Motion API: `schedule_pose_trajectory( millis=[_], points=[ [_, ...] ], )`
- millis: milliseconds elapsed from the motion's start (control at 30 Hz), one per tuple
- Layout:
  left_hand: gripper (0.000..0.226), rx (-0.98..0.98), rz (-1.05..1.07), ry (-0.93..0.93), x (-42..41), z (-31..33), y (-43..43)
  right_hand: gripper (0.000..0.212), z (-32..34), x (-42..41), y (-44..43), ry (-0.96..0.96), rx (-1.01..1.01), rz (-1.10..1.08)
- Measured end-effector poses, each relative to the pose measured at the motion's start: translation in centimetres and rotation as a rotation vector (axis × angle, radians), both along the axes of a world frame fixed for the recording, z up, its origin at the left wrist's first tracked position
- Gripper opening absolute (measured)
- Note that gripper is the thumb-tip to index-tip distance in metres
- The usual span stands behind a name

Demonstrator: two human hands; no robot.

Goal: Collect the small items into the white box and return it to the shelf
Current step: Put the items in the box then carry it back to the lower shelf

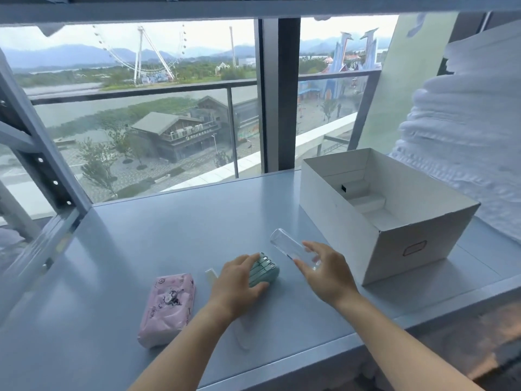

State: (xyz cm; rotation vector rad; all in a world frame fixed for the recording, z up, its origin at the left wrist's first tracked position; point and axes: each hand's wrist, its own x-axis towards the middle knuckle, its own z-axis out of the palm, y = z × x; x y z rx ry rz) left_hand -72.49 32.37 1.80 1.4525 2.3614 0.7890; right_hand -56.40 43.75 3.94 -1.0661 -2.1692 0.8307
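Observation:
An open white box point(417, 249) stands on the right of the grey shelf board point(169, 235); only small white inserts show inside. My right hand point(328, 273) holds a clear plastic case point(290, 248) tilted above the board, just left of the box. My left hand point(239, 283) rests on a small mint-green device point(267, 270) lying on the board, fingers wrapped over it. A pink tissue pack point(169, 306) lies to the left of that hand. A thin clear strip point(211, 275) shows partly behind my left wrist.
Grey metal shelf uprights point(36, 153) rise at the left, and a large window with a railing lies behind the board. A stack of white padded material point(465, 136) fills the right side beside the box. The shelf's front edge point(310, 359) runs under my forearms.

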Motion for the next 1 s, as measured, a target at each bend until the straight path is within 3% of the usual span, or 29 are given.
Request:
schedule_pose_trajectory(
  millis=[167, 400, 667, 1000],
  points=[
    [0.055, 0.066, -0.014, 0.08, -0.5, 0.1, 0.7, 0.041, 5.3, 0.7, 0.4, 0.152, 0.112, -0.031],
    [0.054, 0.364, 0.062, 0.003, 0.9, 6.4, 4.1, 0.04, 12.2, 3.8, 6.2, 0.251, 0.242, -0.036],
    [0.048, 0.491, 0.015, 0.031, 6.4, 13.0, 11.2, 0.042, 12.1, 8.7, 18.3, 0.052, 0.17, -0.081],
    [0.045, 0.473, 0.127, 0.071, 11.6, 12.4, 21.6, 0.042, 11.2, 10.0, 26.0, -0.001, 0.161, 0.063]
  ],
)
